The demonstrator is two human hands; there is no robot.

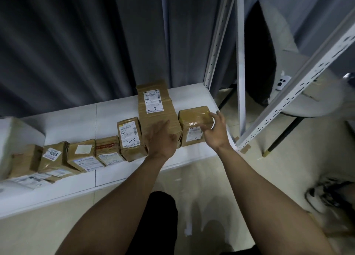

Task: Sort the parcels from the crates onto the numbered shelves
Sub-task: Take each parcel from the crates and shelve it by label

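Centrally, tall brown cardboard parcel [158,120], white label [153,101], handwritten "2-3".

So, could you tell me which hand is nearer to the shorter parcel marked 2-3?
Left. The left hand rests on the tall parcel just beside the shorter parcel; the right hand is farther right, at the end parcel.

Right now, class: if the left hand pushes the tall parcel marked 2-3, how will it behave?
The tall parcel is probably stiff: its cardboard faces look flat. Standing higher than the taped parcel, it may tip rather than slide.
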